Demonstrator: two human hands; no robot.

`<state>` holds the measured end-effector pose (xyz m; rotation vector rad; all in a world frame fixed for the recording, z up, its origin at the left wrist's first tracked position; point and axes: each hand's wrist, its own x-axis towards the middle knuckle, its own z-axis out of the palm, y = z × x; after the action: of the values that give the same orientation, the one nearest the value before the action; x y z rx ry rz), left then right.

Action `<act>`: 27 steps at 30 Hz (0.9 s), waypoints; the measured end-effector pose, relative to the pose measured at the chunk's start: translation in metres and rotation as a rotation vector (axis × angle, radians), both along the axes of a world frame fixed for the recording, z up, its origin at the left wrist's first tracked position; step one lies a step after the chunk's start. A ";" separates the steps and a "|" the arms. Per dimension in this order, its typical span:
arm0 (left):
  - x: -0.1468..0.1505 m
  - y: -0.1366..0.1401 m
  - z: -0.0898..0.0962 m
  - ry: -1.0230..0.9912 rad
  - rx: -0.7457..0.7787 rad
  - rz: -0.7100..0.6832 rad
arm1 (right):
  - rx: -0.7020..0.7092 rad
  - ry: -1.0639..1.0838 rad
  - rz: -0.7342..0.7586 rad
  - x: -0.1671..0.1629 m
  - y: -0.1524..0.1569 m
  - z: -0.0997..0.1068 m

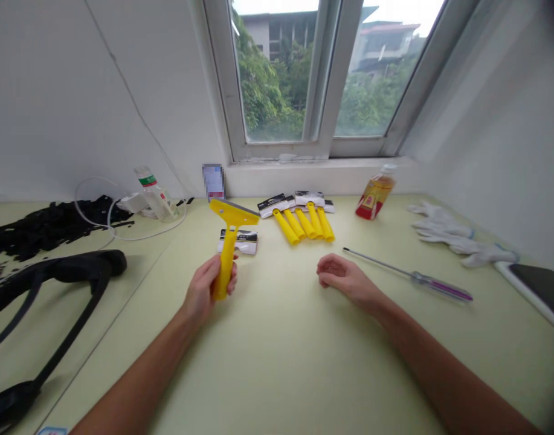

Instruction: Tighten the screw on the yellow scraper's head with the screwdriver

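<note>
My left hand point(208, 283) is closed round the handle of a yellow scraper point(226, 260), held upright with its wide head at the top. Behind the scraper lies a black-and-white packet point(246, 242) on the table. My right hand point(342, 277) rests over the table with its fingers curled in; whether anything is inside them is hidden. To its right lies a screwdriver point(421, 278) with a long shaft and a clear and purple handle. Farther back, several yellow scraper handles point(306, 223) stick out from black-and-white packaging point(309, 198).
A bottle of amber liquid point(375, 192) stands at the back right, near white gloves point(444, 229) and a dark-topped object point(537, 290). On the left are a black frame point(72, 266), a clear bottle point(157, 196), a white cable point(136, 238) and black scraps point(45, 226). A phone point(214, 181) leans against the wall.
</note>
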<state>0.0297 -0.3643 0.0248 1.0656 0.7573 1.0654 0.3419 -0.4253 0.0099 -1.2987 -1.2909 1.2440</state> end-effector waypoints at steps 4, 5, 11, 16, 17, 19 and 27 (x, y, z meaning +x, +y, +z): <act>-0.008 0.007 0.000 -0.021 -0.024 0.091 | -0.017 -0.028 0.012 -0.001 -0.001 0.000; -0.009 0.008 -0.002 -0.007 -0.031 0.091 | -0.017 -0.034 0.016 -0.001 -0.001 -0.001; -0.007 0.009 -0.008 0.121 0.017 0.070 | -0.007 -0.060 0.042 -0.001 0.000 -0.003; -0.006 0.010 -0.007 0.179 0.122 0.136 | -0.014 -0.067 0.052 0.002 0.000 -0.008; -0.006 0.010 -0.006 0.183 0.149 0.162 | -0.018 -0.070 0.056 0.003 0.000 -0.008; -0.007 0.011 -0.005 0.163 0.176 0.211 | -0.019 -0.080 0.067 0.005 0.000 -0.010; -0.017 0.022 -0.001 -0.214 0.040 0.283 | -0.050 -0.228 0.020 0.009 0.001 -0.009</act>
<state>0.0130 -0.3423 0.0233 0.8767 0.7291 1.4171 0.3508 -0.4239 0.0005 -1.5013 -1.4429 1.1736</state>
